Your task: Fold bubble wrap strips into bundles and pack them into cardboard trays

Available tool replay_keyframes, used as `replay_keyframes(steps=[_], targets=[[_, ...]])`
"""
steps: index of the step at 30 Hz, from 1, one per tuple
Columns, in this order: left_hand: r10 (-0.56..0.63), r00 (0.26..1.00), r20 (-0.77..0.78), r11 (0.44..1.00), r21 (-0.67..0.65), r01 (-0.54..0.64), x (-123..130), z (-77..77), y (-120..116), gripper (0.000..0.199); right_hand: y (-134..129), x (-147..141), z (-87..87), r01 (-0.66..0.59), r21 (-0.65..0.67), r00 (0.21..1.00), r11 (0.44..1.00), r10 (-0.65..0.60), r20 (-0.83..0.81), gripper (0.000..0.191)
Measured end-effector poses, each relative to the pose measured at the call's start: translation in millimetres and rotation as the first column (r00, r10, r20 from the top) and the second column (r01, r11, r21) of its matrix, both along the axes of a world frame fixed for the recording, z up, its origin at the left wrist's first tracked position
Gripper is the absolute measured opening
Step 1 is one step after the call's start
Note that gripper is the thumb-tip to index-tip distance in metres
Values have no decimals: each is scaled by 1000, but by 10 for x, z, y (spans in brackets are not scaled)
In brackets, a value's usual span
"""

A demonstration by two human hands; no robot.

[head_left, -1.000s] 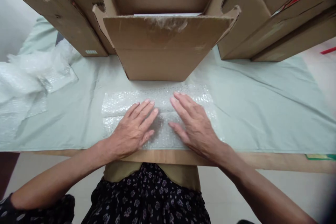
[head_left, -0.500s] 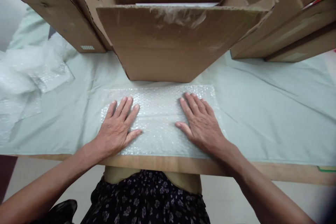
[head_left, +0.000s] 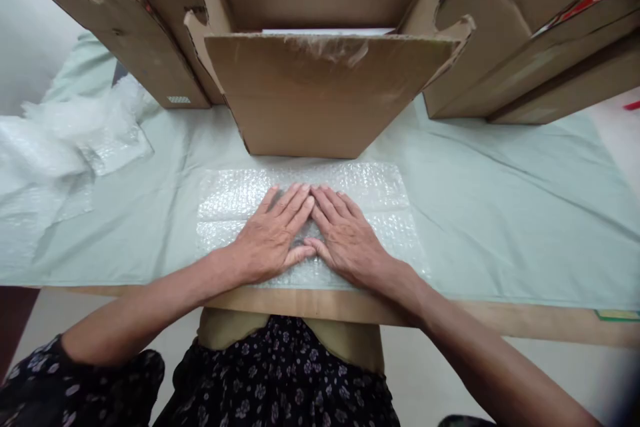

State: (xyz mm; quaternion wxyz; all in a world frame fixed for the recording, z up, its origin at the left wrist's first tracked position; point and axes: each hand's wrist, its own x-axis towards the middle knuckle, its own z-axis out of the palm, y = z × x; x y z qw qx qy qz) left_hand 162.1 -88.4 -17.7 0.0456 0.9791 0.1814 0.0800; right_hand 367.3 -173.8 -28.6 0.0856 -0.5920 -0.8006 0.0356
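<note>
A clear sheet of bubble wrap (head_left: pixel 370 180) lies flat near the table's front edge. My left hand (head_left: pixel 275 233) rests palm down on it, fingers stretched out. Beside it, my right hand (head_left: pixel 345 233) also presses flat on the wrap with its fingers extended. The two hands meet at the fingertips and thumbs over the middle of the sheet. Part of the wrap is hidden under both palms. Just beyond the sheet stands an open cardboard box (head_left: pixel 320 93), with a white edge (head_left: pixel 327 31) showing inside.
More cardboard boxes stand at the back left (head_left: pixel 165 60) and back right (head_left: pixel 480 73). Crumpled bubble wrap (head_left: pixel 75 140) is heaped at the left. A pale green cloth (head_left: pixel 500 213) covers the table, whose wooden edge (head_left: pixel 320 305) shows in front.
Both hands have slid inward over the bubble wrap, from its two sides to its middle, and now touch. The view has shifted slightly, showing more of the boxes behind.
</note>
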Motion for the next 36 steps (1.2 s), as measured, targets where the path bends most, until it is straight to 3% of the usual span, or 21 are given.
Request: replay_keyframes(steps=[4,10,15,18,21,25,28,31,36], targets=[[74,997,-11,997,-34,-74,-206,-126,219,76,36,228,-51,53,-30,998,998,-53,16,78],[224,974,-12,973,-49,-224,-646,-128,351,72,-180,634,-72,197,15,980,980,-197,34,78],[339,940,-46,941,2,-339,-899,-97,333,72,-509,913,-75,336,118,934,934,-347,84,66],[361,930,-74,932,24,-360,-1059,2,164,72,-835,1065,-8,372,237,908,898,-405,111,52],[265,963,-44,964,8,-265,-1186,110,-106,69,-1156,1111,114,293,292,934,910,-337,115,43],[147,989,-23,988,-43,-148,-1236,121,-354,69,-1325,1022,240,131,174,988,976,-143,57,49],[149,989,-4,988,-34,-149,-1208,64,-383,70,-1234,953,224,49,163,996,985,-61,65,48],[159,987,14,987,-14,-158,-1177,54,-365,70,-1077,913,150,25,277,998,961,-38,41,34],[172,983,68,985,-38,-170,-1194,154,-328,70,-939,828,179,151,363,966,920,-59,-252,21]])
